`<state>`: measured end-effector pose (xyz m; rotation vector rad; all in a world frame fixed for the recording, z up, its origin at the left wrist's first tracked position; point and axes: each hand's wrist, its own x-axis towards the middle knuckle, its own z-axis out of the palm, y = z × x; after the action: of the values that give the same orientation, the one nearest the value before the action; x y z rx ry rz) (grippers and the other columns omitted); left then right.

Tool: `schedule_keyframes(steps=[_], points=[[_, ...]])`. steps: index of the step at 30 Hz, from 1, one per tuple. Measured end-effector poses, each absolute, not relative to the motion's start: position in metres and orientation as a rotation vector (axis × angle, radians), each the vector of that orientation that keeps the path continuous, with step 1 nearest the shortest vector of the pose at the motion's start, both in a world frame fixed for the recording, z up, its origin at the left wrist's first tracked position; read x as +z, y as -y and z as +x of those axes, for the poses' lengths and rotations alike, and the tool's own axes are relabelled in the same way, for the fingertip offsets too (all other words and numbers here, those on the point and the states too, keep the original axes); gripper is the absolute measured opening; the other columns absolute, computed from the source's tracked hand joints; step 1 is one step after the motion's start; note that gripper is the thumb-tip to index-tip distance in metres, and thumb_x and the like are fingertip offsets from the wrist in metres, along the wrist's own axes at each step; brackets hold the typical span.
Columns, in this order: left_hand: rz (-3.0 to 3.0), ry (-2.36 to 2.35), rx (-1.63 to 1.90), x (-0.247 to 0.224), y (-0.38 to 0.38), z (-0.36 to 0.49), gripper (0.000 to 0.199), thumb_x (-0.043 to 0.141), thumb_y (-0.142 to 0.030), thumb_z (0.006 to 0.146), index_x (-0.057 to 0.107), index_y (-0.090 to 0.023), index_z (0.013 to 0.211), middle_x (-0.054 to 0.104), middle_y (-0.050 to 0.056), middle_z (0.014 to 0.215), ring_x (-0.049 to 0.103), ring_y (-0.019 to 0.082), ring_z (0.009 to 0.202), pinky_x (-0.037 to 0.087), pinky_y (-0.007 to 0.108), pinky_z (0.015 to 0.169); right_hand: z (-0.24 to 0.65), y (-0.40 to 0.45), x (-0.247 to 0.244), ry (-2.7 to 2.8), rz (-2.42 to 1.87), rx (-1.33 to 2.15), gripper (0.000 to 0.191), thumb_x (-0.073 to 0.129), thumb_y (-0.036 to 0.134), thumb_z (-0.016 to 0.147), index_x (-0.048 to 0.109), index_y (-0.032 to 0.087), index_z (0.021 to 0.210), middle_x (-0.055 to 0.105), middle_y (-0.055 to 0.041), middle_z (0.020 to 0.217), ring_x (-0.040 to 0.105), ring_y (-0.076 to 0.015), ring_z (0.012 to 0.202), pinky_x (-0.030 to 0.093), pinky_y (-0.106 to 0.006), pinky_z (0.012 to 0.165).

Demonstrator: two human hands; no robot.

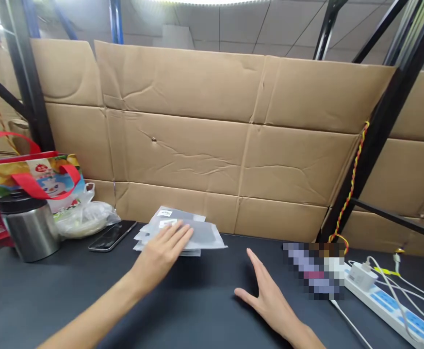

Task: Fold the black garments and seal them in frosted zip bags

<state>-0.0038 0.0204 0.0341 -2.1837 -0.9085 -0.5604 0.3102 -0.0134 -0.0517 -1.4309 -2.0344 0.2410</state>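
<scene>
A loose stack of grey translucent plastic sleeves with small white labels lies on the dark desk. My left hand is over its near edge, with the fingertips on the top sleeve and nothing gripped. My right hand rests flat on the desk to the right of the stack, palm down, with its fingers and thumb spread and nothing in them.
To the left stand a steel flask, a plastic bag, a colourful tote bag with red handles, and a black smartphone. On the right lie a pixelated object and a white power strip with cables. Cardboard and black rack posts rise behind.
</scene>
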Motion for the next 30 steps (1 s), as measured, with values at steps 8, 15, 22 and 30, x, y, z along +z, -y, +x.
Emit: schedule_keyframes(steps=[8, 15, 22, 30], points=[[-2.4, 0.827, -0.389, -0.021, 0.048, 0.05, 0.054, 0.04, 0.001, 0.076, 0.051, -0.01, 0.128, 0.062, 0.012, 0.126, 0.061, 0.031, 0.11, 0.052, 0.041, 0.087, 0.311, 0.024, -0.041, 2.321, -0.959, 0.257, 0.067, 0.04, -0.002, 0.076, 0.047, 0.03, 0.135, 0.054, -0.0011, 0.136, 0.045, -0.0174, 0.129, 0.036, -0.04, 0.109], [-2.684, 1.027, -0.941, -0.022, 0.049, -0.003, 0.022, 0.04, -0.016, 0.096, 0.055, -0.022, 0.111, 0.069, 0.005, 0.103, 0.067, 0.018, 0.091, 0.054, 0.024, 0.078, 0.315, 0.023, -0.038, 2.194, -1.048, 0.426, 0.052, 0.046, 0.007, 0.081, 0.057, 0.029, 0.127, 0.059, -0.0009, 0.13, 0.052, -0.0214, 0.124, 0.04, -0.041, 0.107], [-2.752, 1.226, -1.097, -0.021, 0.045, -0.011, 0.016, 0.043, -0.023, 0.096, 0.057, -0.026, 0.103, 0.07, -0.001, 0.097, 0.068, 0.015, 0.086, 0.052, 0.021, 0.077, 0.319, 0.025, -0.035, 2.217, -1.118, 0.421, 0.056, 0.046, 0.009, 0.08, 0.053, 0.029, 0.131, 0.055, -0.0009, 0.135, 0.047, -0.0215, 0.128, 0.035, -0.042, 0.109], [-2.632, 1.101, -1.126, -0.022, 0.058, 0.031, 0.02, 0.037, -0.023, 0.098, 0.054, -0.022, 0.088, 0.064, -0.001, 0.073, 0.064, 0.015, 0.063, 0.048, 0.023, 0.059, 0.258, 0.053, -0.005, 2.294, -0.695, -0.15, 0.032, 0.065, 0.028, 0.085, 0.057, 0.019, 0.114, 0.068, -0.0064, 0.101, 0.059, -0.0223, 0.101, 0.045, -0.041, 0.095]])
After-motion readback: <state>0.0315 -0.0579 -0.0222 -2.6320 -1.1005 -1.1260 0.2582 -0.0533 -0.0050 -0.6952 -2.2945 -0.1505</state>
